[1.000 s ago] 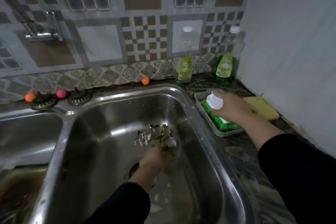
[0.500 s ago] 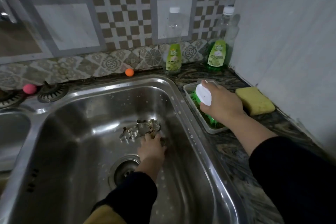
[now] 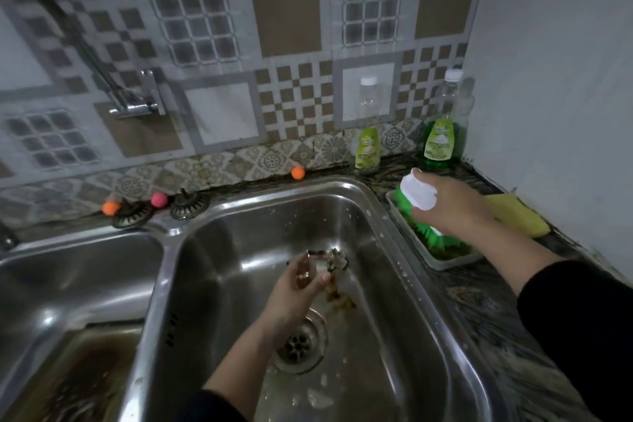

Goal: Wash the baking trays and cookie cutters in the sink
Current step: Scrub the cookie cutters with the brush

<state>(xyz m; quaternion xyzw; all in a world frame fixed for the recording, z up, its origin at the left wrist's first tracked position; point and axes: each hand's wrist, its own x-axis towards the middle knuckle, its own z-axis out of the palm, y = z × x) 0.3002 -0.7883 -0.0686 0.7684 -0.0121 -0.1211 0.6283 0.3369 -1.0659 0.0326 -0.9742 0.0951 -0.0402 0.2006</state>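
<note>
Inside the right steel sink basin (image 3: 376,284), my left hand (image 3: 298,288) holds a small metal cookie cutter (image 3: 310,269) lifted off the bottom. Just beyond its fingertips lies a blurred cluster of cookie cutters (image 3: 337,259), with brownish residue below it near the drain (image 3: 299,343). On the counter to the right, my right hand (image 3: 448,207) grips a scrub brush (image 3: 419,199) with a white handle and green bristles, held over a clear plastic tray (image 3: 442,259). A dark, dirty baking tray (image 3: 78,377) lies in the left basin.
Two green dish soap bottles (image 3: 368,147) (image 3: 440,139) stand at the back right, with a yellow sponge (image 3: 517,217) against the wall. The tap (image 3: 137,103) hangs at the back left. Two sink strainers (image 3: 190,204) and small coloured balls (image 3: 298,173) sit on the back ledge.
My left hand has picked a cutter out of the pile and raised it. My right hand still grips the brush over the tray. The camera has tilted up and left.
</note>
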